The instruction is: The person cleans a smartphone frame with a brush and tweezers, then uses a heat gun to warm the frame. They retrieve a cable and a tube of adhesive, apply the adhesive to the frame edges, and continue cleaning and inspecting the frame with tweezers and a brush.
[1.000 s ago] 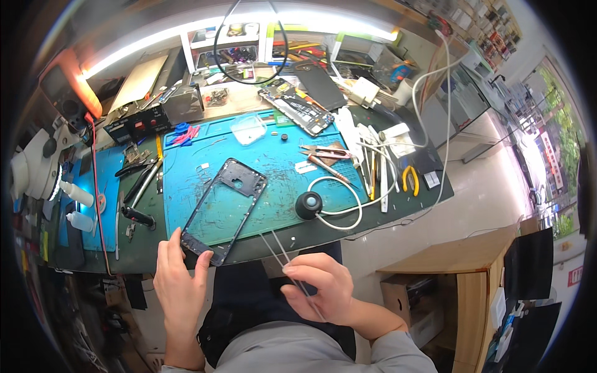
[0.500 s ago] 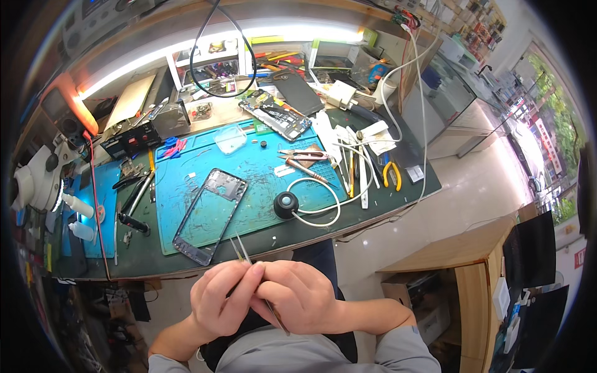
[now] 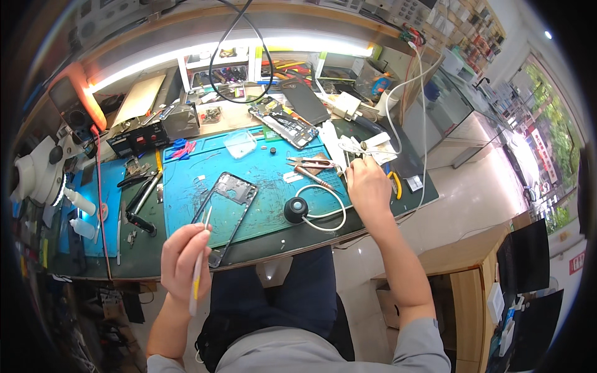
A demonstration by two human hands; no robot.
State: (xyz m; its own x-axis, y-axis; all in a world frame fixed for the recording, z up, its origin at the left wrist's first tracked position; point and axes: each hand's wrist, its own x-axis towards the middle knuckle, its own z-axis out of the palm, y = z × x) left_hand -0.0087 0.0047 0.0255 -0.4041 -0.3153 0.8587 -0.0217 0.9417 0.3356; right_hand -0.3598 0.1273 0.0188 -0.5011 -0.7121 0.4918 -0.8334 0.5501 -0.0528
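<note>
Raised just over the bench's near edge, my left hand (image 3: 185, 255) is closed around a pair of tweezers (image 3: 197, 276). Their thin tips point up and away, and a yellow patch shows on the lower part. Beyond it an empty phone frame (image 3: 235, 188) lies tilted on the blue mat (image 3: 180, 214). My right hand (image 3: 370, 186) is stretched out to the right, fingers curled together among white strips and slim tools (image 3: 333, 146). What its fingertips hold is hidden. Yellow-handled pliers (image 3: 396, 184) lie just right of that hand.
A round black device (image 3: 296, 210) with a looped white cable sits mid-bench. Behind lie an opened phone (image 3: 286, 127), a clear plastic box (image 3: 240, 145) and more pliers (image 3: 311, 162). A microscope (image 3: 43, 177) stands left; a dark cable loop (image 3: 239, 93) hangs above the back.
My hands were together around the tweezers in front of my body. They have parted: the left has moved left with the tweezers, the right forward and right to the tools.
</note>
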